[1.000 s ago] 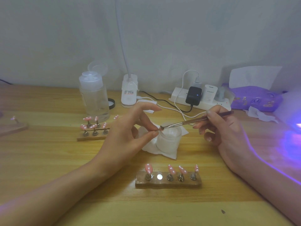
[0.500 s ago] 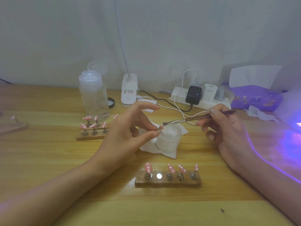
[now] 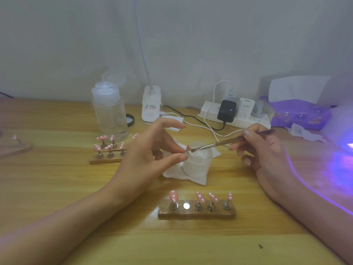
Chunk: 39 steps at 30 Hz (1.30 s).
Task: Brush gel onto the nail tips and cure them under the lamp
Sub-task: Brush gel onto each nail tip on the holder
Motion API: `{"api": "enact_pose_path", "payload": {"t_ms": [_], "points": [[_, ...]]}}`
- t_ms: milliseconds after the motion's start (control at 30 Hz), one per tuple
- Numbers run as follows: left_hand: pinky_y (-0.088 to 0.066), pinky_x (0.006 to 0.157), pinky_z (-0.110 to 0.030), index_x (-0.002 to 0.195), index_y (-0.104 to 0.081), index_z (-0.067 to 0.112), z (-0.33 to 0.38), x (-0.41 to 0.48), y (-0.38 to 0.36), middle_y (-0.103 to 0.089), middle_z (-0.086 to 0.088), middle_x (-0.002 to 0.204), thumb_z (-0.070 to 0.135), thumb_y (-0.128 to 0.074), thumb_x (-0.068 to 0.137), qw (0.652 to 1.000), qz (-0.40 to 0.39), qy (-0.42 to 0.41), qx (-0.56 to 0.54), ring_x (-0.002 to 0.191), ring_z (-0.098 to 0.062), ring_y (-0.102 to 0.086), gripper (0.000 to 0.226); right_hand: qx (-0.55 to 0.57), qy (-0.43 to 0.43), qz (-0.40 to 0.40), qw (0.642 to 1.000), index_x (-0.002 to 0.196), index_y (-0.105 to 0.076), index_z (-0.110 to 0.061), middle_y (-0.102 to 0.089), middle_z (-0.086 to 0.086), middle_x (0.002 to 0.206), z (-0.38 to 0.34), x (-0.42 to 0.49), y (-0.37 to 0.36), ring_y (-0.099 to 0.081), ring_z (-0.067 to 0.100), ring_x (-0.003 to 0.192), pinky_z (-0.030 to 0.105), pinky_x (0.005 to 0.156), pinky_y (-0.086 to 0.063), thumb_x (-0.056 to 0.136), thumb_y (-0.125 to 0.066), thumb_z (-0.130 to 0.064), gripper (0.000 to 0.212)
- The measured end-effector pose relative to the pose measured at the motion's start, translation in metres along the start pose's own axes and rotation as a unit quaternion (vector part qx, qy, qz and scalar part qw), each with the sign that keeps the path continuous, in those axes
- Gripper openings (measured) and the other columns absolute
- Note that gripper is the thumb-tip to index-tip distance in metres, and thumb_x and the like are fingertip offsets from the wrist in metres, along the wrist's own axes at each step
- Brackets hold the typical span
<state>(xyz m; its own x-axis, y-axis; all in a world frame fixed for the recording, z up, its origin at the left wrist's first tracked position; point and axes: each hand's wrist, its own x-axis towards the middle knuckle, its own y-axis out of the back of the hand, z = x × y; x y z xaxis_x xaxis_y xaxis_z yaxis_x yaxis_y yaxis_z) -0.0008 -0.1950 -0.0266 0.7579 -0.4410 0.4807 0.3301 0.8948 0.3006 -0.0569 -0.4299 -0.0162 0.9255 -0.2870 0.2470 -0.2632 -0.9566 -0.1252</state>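
Observation:
My left hand [image 3: 150,155] pinches a small pink nail tip [image 3: 187,149] between thumb and a finger, over the rim of a frosted gel jar [image 3: 197,165]. My right hand [image 3: 261,152] grips a thin metal-handled brush [image 3: 225,142]; its bristle end touches the held tip. In front of me a wooden holder [image 3: 196,212] carries several pink dotted nail tips on stands, with one bare magnet spot [image 3: 186,205]. A second holder [image 3: 107,158] with more pink tips sits at the left. Purple light from the curing lamp [image 3: 343,150] glows at the right edge.
A folded white wipe [image 3: 181,175] lies under the jar. Behind stand a clear pump bottle [image 3: 109,113], a white desk-lamp base [image 3: 151,106], a power strip [image 3: 236,115] with chargers and cables, and a purple tissue pack [image 3: 299,113]. Another wooden piece [image 3: 15,147] sits far left.
The brush tip has moved left off the jar's mouth and onto the nail tip held by my left hand. My left hand has stayed in place.

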Motion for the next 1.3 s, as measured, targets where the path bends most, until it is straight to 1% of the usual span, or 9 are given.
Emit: {"api": "enact_pose_path", "payload": {"t_ms": [200, 333, 533, 633, 733, 933, 1067, 1167, 1300], "points": [[-0.051, 0.060, -0.032, 0.120, -0.059, 0.029, 0.0003, 0.0002, -0.0008, -0.070, 0.003, 0.078, 0.019, -0.079, 0.080, 1.000, 0.001, 0.009, -0.007, 0.082, -0.015, -0.071, 0.046, -0.011, 0.010, -0.022, 1.000, 0.067, -0.062, -0.031, -0.073, 0.006, 0.074, -0.0009, -0.0020, -0.0009, -0.059, 0.008, 0.061, 0.015, 0.047, -0.040, 0.091, -0.062, -0.034, 0.024], [-0.051, 0.063, -0.041, 0.119, -0.059, 0.028, 0.0010, 0.0002, -0.0016, -0.070, 0.002, 0.077, 0.022, -0.076, 0.078, 1.000, 0.005, 0.011, -0.012, 0.089, -0.020, -0.072, 0.045, -0.007, 0.019, -0.005, 1.000, 0.066, -0.060, -0.030, -0.071, 0.006, 0.069, 0.0013, -0.0008, 0.0015, -0.053, 0.007, 0.057, 0.015, 0.045, -0.036, 0.097, -0.055, -0.023, 0.032], [-0.050, 0.062, -0.038, 0.118, -0.060, 0.027, 0.0014, 0.0003, -0.0020, -0.070, 0.003, 0.076, 0.022, -0.076, 0.078, 1.000, 0.007, 0.014, -0.010, 0.080, -0.013, -0.071, 0.044, -0.014, 0.017, -0.025, 0.999, 0.068, -0.061, -0.031, -0.073, 0.008, 0.075, 0.0011, -0.0011, -0.0003, -0.055, 0.007, 0.060, 0.016, 0.047, -0.038, 0.093, -0.055, -0.029, 0.026], [-0.050, 0.062, -0.040, 0.118, -0.060, 0.026, 0.0016, 0.0007, -0.0020, -0.070, 0.002, 0.077, 0.021, -0.076, 0.077, 1.000, 0.008, 0.017, -0.012, 0.081, -0.014, -0.071, 0.044, -0.009, 0.013, -0.002, 1.000, 0.067, -0.059, -0.029, -0.071, 0.008, 0.070, 0.0027, -0.0002, 0.0018, -0.052, 0.007, 0.056, 0.016, 0.045, -0.036, 0.096, -0.053, -0.022, 0.030], [-0.051, 0.064, -0.044, 0.118, -0.060, 0.026, 0.0018, 0.0003, -0.0020, -0.070, 0.002, 0.077, 0.022, -0.076, 0.077, 1.000, 0.009, 0.017, -0.008, 0.081, -0.014, -0.071, 0.044, 0.011, 0.018, -0.011, 1.000, 0.066, -0.060, -0.031, -0.073, 0.006, 0.074, 0.0000, -0.0006, 0.0007, -0.054, 0.007, 0.058, 0.015, 0.046, -0.037, 0.091, -0.056, -0.030, 0.025], [-0.051, 0.064, -0.041, 0.119, -0.059, 0.026, 0.0005, 0.0005, -0.0017, -0.070, 0.002, 0.077, 0.022, -0.076, 0.078, 1.000, 0.008, 0.015, -0.011, 0.083, -0.015, -0.072, 0.044, -0.017, 0.010, -0.003, 1.000, 0.064, -0.061, -0.031, -0.071, 0.008, 0.070, 0.0020, -0.0008, 0.0006, -0.052, 0.007, 0.056, 0.016, 0.044, -0.036, 0.099, -0.052, -0.019, 0.038], [-0.051, 0.062, -0.039, 0.119, -0.059, 0.026, -0.0010, 0.0005, -0.0016, -0.070, 0.006, 0.077, 0.016, -0.079, 0.082, 1.000, 0.004, 0.010, -0.008, 0.084, -0.016, -0.072, 0.043, 0.008, 0.013, -0.008, 1.000, 0.067, -0.063, -0.031, -0.073, 0.007, 0.075, -0.0021, -0.0023, -0.0008, -0.059, 0.009, 0.061, 0.015, 0.046, -0.040, 0.089, -0.058, -0.032, 0.023], [-0.049, 0.059, -0.030, 0.119, -0.059, 0.026, -0.0010, 0.0005, -0.0011, -0.069, 0.007, 0.077, 0.021, -0.076, 0.080, 1.000, 0.004, 0.004, -0.003, 0.081, -0.014, -0.071, 0.042, -0.022, 0.006, -0.007, 1.000, 0.066, -0.061, -0.029, -0.072, 0.009, 0.072, 0.0005, -0.0017, -0.0003, -0.057, 0.009, 0.059, 0.016, 0.045, -0.038, 0.097, -0.054, -0.022, 0.032], [-0.049, 0.060, -0.033, 0.119, -0.059, 0.026, -0.0011, 0.0005, -0.0018, -0.070, 0.004, 0.078, 0.020, -0.076, 0.081, 1.000, 0.004, 0.005, -0.012, 0.086, -0.017, -0.072, 0.042, 0.006, 0.000, 0.010, 1.000, 0.064, -0.061, -0.030, -0.072, 0.006, 0.071, -0.0015, -0.0016, 0.0004, -0.059, 0.009, 0.059, 0.016, 0.045, -0.040, 0.098, -0.053, -0.021, 0.036]]}}
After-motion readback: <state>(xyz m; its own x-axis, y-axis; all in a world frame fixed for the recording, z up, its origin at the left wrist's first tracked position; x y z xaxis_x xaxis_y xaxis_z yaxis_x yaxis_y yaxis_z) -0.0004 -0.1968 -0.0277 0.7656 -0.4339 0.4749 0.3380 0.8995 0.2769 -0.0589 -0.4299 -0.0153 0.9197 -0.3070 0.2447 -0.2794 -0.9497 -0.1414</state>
